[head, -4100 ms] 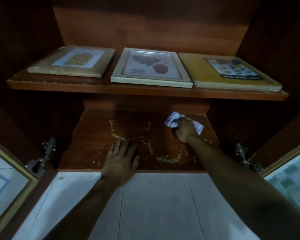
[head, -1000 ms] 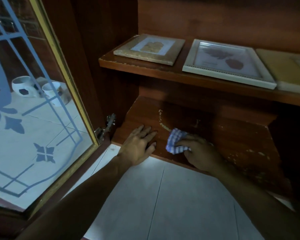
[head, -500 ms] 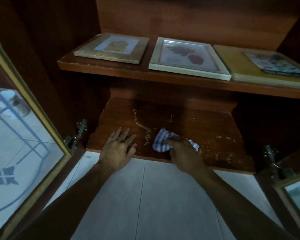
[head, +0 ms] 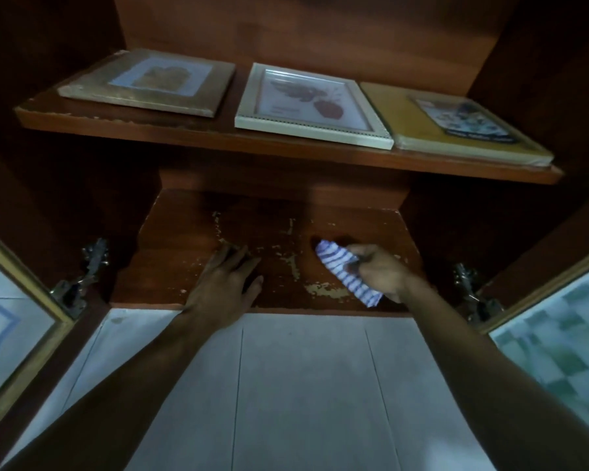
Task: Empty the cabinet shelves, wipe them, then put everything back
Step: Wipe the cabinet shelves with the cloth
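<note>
One striped cloth [head: 347,271] sits at 3 o'clock on the lower shelf [head: 170,266], bunched in the right hand [head: 381,271], whose fingers curl round it. The left hand [head: 223,283] lies flat with straight fingers at 7 o'clock, by the front edge, and scuffed wood shows between the hands. At 12 o'clock, the upper shelf [head: 218,137] carries three flat things: a wooden frame [head: 150,85], a white frame [head: 306,105] and a yellow book [head: 456,130].

No legible text, banner lettering on yellow book [head: 456,125] too blurred, small caption in white frame [head: 310,103] unreadable

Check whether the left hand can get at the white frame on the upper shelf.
Probably yes: the left hand rests empty on the lower shelf, and the white frame lies at the front edge of the upper shelf, nothing blocking it.
</note>
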Tool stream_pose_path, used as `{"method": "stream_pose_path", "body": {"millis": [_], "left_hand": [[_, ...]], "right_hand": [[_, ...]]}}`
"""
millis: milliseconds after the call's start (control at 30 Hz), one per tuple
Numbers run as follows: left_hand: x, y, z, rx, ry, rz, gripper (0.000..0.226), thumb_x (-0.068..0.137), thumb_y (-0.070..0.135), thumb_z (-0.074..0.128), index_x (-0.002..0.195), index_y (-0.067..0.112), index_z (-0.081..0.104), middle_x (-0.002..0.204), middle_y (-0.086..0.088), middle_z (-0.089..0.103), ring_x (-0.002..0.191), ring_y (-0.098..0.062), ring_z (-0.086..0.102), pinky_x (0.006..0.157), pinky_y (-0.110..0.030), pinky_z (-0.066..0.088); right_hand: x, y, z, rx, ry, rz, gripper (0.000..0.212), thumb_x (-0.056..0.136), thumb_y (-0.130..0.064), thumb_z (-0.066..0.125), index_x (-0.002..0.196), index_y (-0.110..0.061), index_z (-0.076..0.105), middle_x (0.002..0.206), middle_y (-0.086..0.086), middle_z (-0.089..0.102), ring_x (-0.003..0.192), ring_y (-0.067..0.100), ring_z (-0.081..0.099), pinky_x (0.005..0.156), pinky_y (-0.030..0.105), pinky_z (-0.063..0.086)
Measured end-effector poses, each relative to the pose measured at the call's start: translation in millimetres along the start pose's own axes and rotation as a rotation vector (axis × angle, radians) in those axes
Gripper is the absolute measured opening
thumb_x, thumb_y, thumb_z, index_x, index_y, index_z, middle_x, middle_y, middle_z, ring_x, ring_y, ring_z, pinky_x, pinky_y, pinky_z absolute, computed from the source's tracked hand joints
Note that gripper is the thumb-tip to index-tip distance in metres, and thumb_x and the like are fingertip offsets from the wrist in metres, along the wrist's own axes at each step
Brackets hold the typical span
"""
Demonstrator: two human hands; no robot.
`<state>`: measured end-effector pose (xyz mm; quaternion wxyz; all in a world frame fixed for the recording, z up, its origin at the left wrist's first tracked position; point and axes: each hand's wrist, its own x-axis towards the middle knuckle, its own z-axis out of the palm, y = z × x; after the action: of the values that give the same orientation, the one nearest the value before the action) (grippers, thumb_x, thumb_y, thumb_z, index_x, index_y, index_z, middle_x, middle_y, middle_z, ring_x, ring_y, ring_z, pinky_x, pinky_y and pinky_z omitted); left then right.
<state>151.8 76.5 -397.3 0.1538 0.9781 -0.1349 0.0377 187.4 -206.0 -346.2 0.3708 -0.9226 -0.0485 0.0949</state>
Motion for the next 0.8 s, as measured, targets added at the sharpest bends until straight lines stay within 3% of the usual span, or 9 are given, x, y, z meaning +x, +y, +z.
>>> {"method": "stream_pose_path", "body": {"millis": [67, 133, 200, 267, 433, 500, 667, 733, 800], "left_hand": [[1, 2, 3, 0.000, -0.005, 0.003, 0.075, 0.088, 0.059, 0.017, 0.146, 0.020, 0.042, 0.156, -0.007, 0.032, 0.147, -0.031, 0.015, 0.119, -0.041, 0.010], [1, 2, 5, 0.001, 0.010, 0.002, 0.079, 0.086, 0.061, 0.012, 0.145, 0.020, 0.043, 0.155, -0.007, 0.034, 0.147, -0.030, 0.016, 0.119, -0.042, 0.012], [2, 1, 6, -0.013, 0.020, 0.005, 0.082, 0.084, 0.061, 0.009, 0.143, 0.019, 0.046, 0.153, -0.008, 0.037, 0.146, -0.031, 0.019, 0.119, -0.043, 0.014], [2, -2, 7, -0.003, 0.005, 0.007, 0.081, 0.084, 0.061, 0.009, 0.143, 0.019, 0.046, 0.153, -0.007, 0.037, 0.146, -0.031, 0.019, 0.119, -0.043, 0.015], [-9, -10, 5, 0.016, 0.030, 0.015, 0.069, 0.089, 0.055, 0.021, 0.136, 0.016, 0.055, 0.148, -0.008, 0.045, 0.141, -0.035, 0.031, 0.116, -0.047, 0.024], [-18, -16, 3, -0.005, 0.055, -0.014, 0.066, 0.090, 0.053, 0.024, 0.134, 0.017, 0.058, 0.145, -0.009, 0.048, 0.138, -0.037, 0.035, 0.114, -0.049, 0.026], [-37, -42, -3, -0.045, 0.114, -0.151, 0.068, 0.086, 0.051, 0.028, 0.129, 0.012, 0.062, 0.140, -0.015, 0.053, 0.135, -0.039, 0.041, 0.113, -0.049, 0.028], [-40, -50, -5, -0.050, 0.121, -0.156, 0.070, 0.084, 0.051, 0.027, 0.129, 0.010, 0.061, 0.140, -0.016, 0.052, 0.135, -0.039, 0.041, 0.113, -0.047, 0.029], [-42, -52, -6, -0.061, 0.133, -0.154, 0.071, 0.085, 0.053, 0.027, 0.133, 0.011, 0.059, 0.144, -0.014, 0.049, 0.139, -0.037, 0.036, 0.115, -0.045, 0.025]], "right_hand": [[-7, 11, -6, -0.025, -0.084, 0.068, 0.037, 0.088, 0.013, 0.050, 0.074, -0.018, 0.066, 0.061, -0.012, 0.064, 0.052, -0.010, 0.056, 0.057, 0.014, 0.044], [-10, 20, -20, -0.128, -0.030, 0.142, 0.019, 0.083, 0.000, 0.066, 0.067, -0.007, 0.073, 0.065, 0.003, 0.068, 0.058, 0.000, 0.065, 0.058, 0.015, 0.046], [-5, 30, -41, -0.122, 0.093, 0.332, 0.020, 0.083, -0.012, 0.073, 0.096, 0.003, 0.073, 0.097, 0.020, 0.072, 0.094, 0.020, 0.070, 0.073, 0.019, 0.048], [7, 29, -48, -0.185, 0.256, 0.352, 0.023, 0.096, -0.015, 0.056, 0.113, -0.006, 0.068, 0.119, 0.021, 0.066, 0.112, 0.030, 0.063, 0.089, 0.030, 0.048], [46, -29, -19, -0.178, 0.117, 0.363, 0.034, 0.095, -0.001, 0.053, 0.128, -0.003, 0.060, 0.125, 0.017, 0.064, 0.109, 0.030, 0.064, 0.063, 0.026, 0.048], [51, -61, 9, -0.247, -0.001, 0.283, 0.034, 0.096, 0.001, 0.049, 0.129, 0.004, 0.056, 0.128, 0.017, 0.060, 0.117, 0.032, 0.058, 0.051, 0.027, 0.038], [28, -110, 83, -0.157, -0.231, -0.191, 0.033, 0.091, 0.012, 0.040, 0.116, 0.006, 0.062, 0.101, 0.010, 0.066, 0.081, 0.005, 0.060, 0.078, 0.017, 0.048], [8, -104, 88, -0.208, -0.310, -0.311, 0.035, 0.092, 0.010, 0.043, 0.120, 0.002, 0.062, 0.111, 0.010, 0.066, 0.094, 0.010, 0.059, 0.081, 0.008, 0.039], [-11, -87, 74, -0.307, -0.310, -0.324, 0.036, 0.096, 0.000, 0.045, 0.126, -0.010, 0.060, 0.126, 0.006, 0.063, 0.111, 0.016, 0.058, 0.092, 0.015, 0.041]]}}
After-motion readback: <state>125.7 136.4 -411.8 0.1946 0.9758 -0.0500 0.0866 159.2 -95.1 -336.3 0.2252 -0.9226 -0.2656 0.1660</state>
